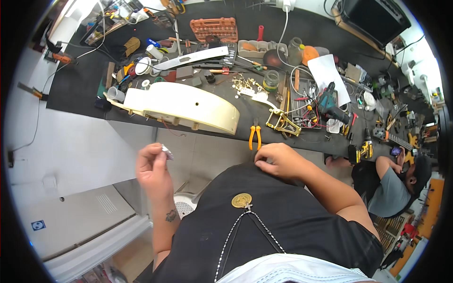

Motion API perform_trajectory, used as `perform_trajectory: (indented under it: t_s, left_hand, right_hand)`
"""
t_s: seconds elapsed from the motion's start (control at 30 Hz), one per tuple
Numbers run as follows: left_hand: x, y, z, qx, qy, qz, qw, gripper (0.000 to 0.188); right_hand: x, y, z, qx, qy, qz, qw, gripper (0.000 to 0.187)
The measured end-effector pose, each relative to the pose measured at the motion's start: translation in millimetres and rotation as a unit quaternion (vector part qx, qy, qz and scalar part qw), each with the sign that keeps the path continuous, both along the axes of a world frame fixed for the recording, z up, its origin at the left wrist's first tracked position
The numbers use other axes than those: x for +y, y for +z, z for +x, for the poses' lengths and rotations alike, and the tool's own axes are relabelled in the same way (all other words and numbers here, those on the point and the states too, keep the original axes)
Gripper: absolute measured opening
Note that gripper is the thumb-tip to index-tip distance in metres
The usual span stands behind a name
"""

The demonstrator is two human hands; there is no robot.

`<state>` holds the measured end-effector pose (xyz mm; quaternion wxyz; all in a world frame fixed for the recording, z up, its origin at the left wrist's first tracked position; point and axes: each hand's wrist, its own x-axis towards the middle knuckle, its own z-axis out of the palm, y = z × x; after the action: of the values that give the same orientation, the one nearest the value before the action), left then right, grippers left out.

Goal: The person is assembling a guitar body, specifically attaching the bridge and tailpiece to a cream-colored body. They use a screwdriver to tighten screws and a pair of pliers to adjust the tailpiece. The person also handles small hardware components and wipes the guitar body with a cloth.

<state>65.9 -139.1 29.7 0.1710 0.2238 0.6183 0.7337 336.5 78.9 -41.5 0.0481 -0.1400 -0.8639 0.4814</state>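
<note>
Gold medallion (241, 200) on black shirt (283, 226), right hand (278, 160) pinching shirt, left hand (152, 167) fingers pinching small silvery wrapper (167, 151).

**Hands over a crowded workbench**

The left hand (152, 167) is raised, pinching a small pale scrap (167, 151) between thumb and fingertips. The right hand (278, 160) rests curled on the black shirt (283, 221), at three o'clock from the left. At twelve o'clock from the left hand, a cream guitar body (184, 106) lies on the dark bench (75, 89). Orange-handled pliers (255, 137) sit at twelve o'clock from the right hand, beside a gold metal bracket (282, 123). Another person (391, 186) crouches at three o'clock.
</note>
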Motion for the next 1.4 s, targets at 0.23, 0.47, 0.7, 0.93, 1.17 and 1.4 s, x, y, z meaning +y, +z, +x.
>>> perform_trajectory:
  t_s: [0.23,0.47,0.7,0.93,1.17,1.4]
  left_hand:
    - [52.7,41.0,3.7,0.064,-0.040,0.004,0.997,0.018]
    - [77.4,31.1,45.3,0.058,-0.054,-0.057,0.995,0.021]
    - [50.4,24.6,51.3,0.004,-0.014,-0.042,0.999,0.020]
    - [29.1,43.9,16.4,0.001,-0.004,-0.024,1.000,0.019]
    - [-4.7,35.9,-78.3,-0.007,-0.032,0.001,0.999,0.020]
    - [-64.7,-1.8,-229.3,0.006,-0.116,-0.005,0.993,0.019]
  right_hand:
    - [40.3,-111.8,53.2,-0.239,-0.051,-0.069,0.967,0.027]
    - [58.8,-216.4,84.5,-0.393,0.125,0.031,0.910,0.041]
    - [106.4,-89.4,3.6,-0.322,0.286,0.045,0.901,0.039]
    - [113.7,72.6,-70.9,-0.126,0.221,0.049,0.966,0.024]
    - [82.2,150.6,-149.4,0.143,0.156,0.009,0.977,0.011]
    - [-10.7,202.1,-242.7,0.176,0.078,0.221,0.956,0.016]
